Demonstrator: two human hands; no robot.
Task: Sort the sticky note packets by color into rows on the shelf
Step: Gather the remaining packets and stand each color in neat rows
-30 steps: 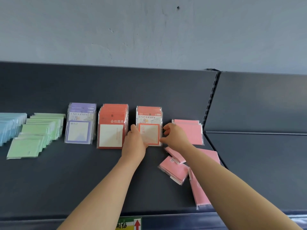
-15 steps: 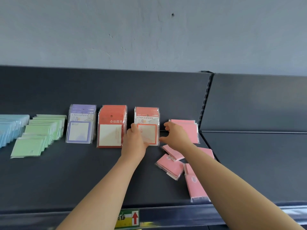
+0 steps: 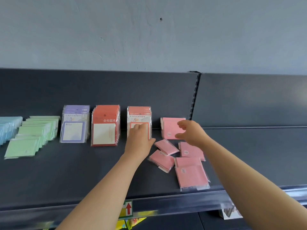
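On the dark shelf (image 3: 69, 176) stand rows of sticky note packets: blue (image 3: 8, 128), green (image 3: 33, 136), purple (image 3: 74, 125), red (image 3: 105, 126) and a red-and-white "UNIVERSITY" stack (image 3: 139, 115). My left hand (image 3: 139, 140) rests flat against the front of the UNIVERSITY stack. My right hand (image 3: 191, 132) hovers with loosely curved fingers in front of the upright pink stack (image 3: 169, 130), holding nothing. Several loose pink packets (image 3: 191, 175) lie scattered below it near the front edge.
A slotted upright (image 3: 194, 97) divides this shelf from the bare shelf section (image 3: 252, 155) on the right. A price rail with a red arrow label (image 3: 128, 208) runs along the front edge. The grey wall (image 3: 149, 34) rises behind.
My right hand has left the UNIVERSITY stack and moved right to the upright pink stack. My left hand stays on the UNIVERSITY stack.
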